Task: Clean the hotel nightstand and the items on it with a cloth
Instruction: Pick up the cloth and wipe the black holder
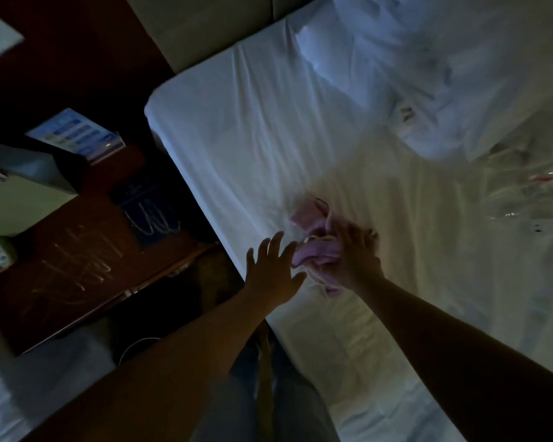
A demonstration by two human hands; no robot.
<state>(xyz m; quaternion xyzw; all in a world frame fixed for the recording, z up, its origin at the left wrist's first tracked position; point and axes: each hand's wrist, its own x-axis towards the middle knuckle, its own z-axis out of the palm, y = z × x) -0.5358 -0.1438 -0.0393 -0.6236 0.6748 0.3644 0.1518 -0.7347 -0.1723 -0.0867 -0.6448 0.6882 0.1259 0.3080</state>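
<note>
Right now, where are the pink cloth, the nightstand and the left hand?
pink cloth [313, 252]: head view, folded middle beside the fingers.
nightstand [87, 269]: head view, bare wooden top.
left hand [273, 272]: head view, back of the hand.

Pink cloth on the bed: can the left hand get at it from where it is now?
Probably yes. The left hand is open, fingers spread, right beside the pink cloth on the white sheet, with nothing between them. The right hand already holds the cloth, so only its near edge is free.

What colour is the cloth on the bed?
Pale pink with a lighter cream edge; the cloth shows in the dim head view, held by the right hand.
</note>
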